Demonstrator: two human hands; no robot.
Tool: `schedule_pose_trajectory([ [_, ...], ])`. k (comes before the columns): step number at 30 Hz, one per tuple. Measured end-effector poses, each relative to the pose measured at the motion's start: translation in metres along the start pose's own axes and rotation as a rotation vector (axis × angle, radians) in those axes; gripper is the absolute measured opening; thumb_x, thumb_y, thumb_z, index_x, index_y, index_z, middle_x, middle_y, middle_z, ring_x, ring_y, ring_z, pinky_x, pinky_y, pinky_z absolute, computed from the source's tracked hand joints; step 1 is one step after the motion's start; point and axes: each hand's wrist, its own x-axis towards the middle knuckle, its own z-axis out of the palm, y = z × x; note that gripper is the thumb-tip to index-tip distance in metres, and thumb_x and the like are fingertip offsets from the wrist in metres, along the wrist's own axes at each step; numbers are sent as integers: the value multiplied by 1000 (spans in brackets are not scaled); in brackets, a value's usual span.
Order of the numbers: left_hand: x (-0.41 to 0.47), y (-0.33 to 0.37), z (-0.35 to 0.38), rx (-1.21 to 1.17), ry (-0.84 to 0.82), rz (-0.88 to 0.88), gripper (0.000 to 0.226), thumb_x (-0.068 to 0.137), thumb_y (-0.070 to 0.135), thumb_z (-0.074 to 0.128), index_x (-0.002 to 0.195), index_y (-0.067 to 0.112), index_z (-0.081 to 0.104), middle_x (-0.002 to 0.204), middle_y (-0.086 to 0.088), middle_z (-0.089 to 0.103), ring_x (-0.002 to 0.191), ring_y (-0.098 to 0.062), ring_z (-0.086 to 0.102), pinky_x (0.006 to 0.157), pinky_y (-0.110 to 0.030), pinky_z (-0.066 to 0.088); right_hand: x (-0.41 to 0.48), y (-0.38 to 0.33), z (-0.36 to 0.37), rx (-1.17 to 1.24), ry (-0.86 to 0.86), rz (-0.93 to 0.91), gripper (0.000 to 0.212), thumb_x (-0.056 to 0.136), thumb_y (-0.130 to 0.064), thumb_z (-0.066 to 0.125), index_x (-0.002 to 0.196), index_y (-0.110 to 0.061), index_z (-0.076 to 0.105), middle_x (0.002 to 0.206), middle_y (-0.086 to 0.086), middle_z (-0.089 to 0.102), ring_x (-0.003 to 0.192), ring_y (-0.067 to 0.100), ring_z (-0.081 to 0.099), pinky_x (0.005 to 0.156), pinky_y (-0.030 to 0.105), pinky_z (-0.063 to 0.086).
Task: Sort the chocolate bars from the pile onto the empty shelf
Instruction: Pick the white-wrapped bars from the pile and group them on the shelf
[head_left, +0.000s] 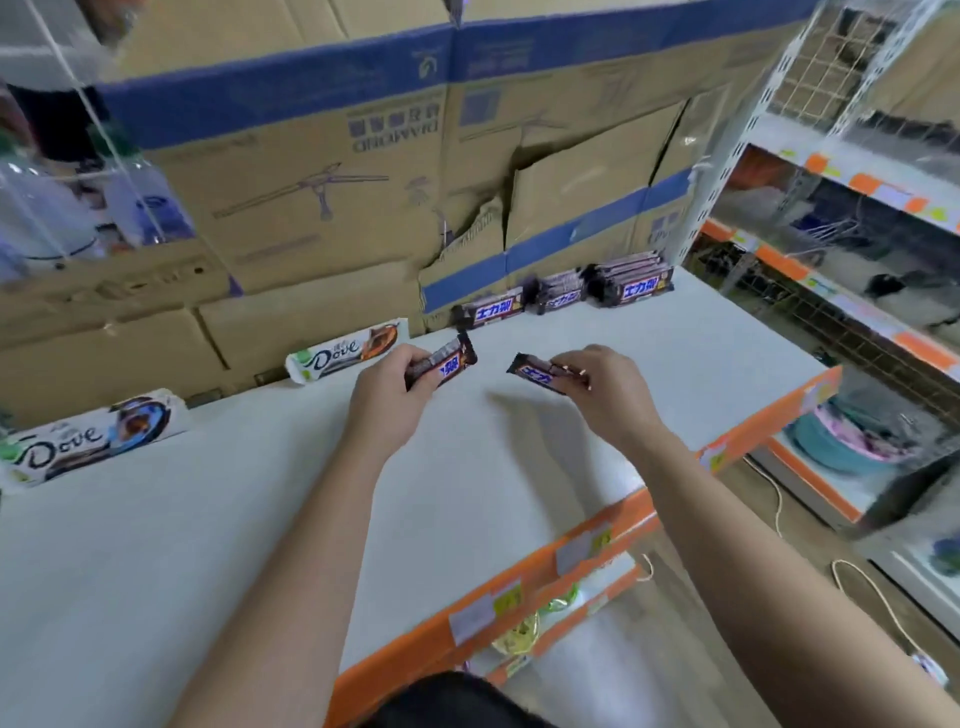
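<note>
Over the white shelf (597, 415) my left hand (395, 384) grips a brown Snickers bar (452, 364), its far end pointing to the back. My right hand (605, 387) pinches a second brown Snickers bar (535, 375) by its right end, just above the shelf. Along the back of the shelf lie one Snickers bar (491, 310), a short stack of them (558, 293) and a taller stack (631, 283). Two white Dove bars stand against the back to the left, one in the middle (345, 356) and one at the far left (88, 439).
Cardboard boxes (322, 171) with blue bands form a wall behind the shelf. The shelf's orange front edge (613, 525) carries price tags, with a lower shelf beneath. A white perforated upright (727, 156) stands at the back right; more shelving (857, 234) lies beyond it.
</note>
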Motion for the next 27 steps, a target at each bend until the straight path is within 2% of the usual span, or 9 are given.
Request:
schedule_pose_trajectory([
  [3,9,-4,2,26,23,4,10,86,21,63,96,19,63,84,4,63,80,-17,55,63,-27,33,36,4,7,-34,-17,-31,18,84,-8,58,94,-16,70,86,8,59,84,30,56,67,37,45],
  [7,14,-10,2,47,37,-25,7,87,20,63,94,21,62,84,6,62,81,-17,55,65,-30,37,80,7,16,-69,-16,-87,19,85,-9,60,101,-12,69,101,10,66,96,32,57,71,35,44],
  [9,14,-12,4,61,52,-49,7,87,21,63,94,20,63,84,6,62,80,-17,55,66,-31,39,96,8,21,-66,-24,-115,22,84,-9,61,104,-12,68,104,9,66,96,31,58,71,35,44],
  [14,17,-7,16,78,91,-120,11,87,21,63,98,21,64,85,3,64,80,-18,57,64,-25,39,122,23,29,-35,-76,-213,22,84,-4,57,103,-12,67,99,8,65,94,29,57,69,37,46],
  [19,28,10,41,83,148,-171,11,87,23,63,98,22,63,86,5,64,81,-18,56,64,-29,39,138,50,26,-74,-55,-375,24,82,0,57,100,-11,69,98,8,67,96,33,52,78,36,40],
  [22,34,24,59,95,167,-195,12,88,23,63,99,22,62,87,7,63,81,-16,56,65,-28,40,145,69,15,-20,-42,-442,23,79,6,58,94,-6,71,95,12,67,93,35,55,80,37,42],
  [25,40,38,78,106,182,-198,11,88,22,62,99,20,62,85,7,61,79,-15,54,63,-26,35,152,93,4,37,-30,-481,24,73,10,60,90,-2,71,88,13,64,84,36,60,74,39,49],
  [27,43,46,89,114,191,-204,12,88,22,62,100,20,62,86,7,61,80,-15,54,62,-26,36,158,108,0,18,-27,-477,23,71,8,63,88,-5,72,86,11,64,82,36,60,71,40,49],
])
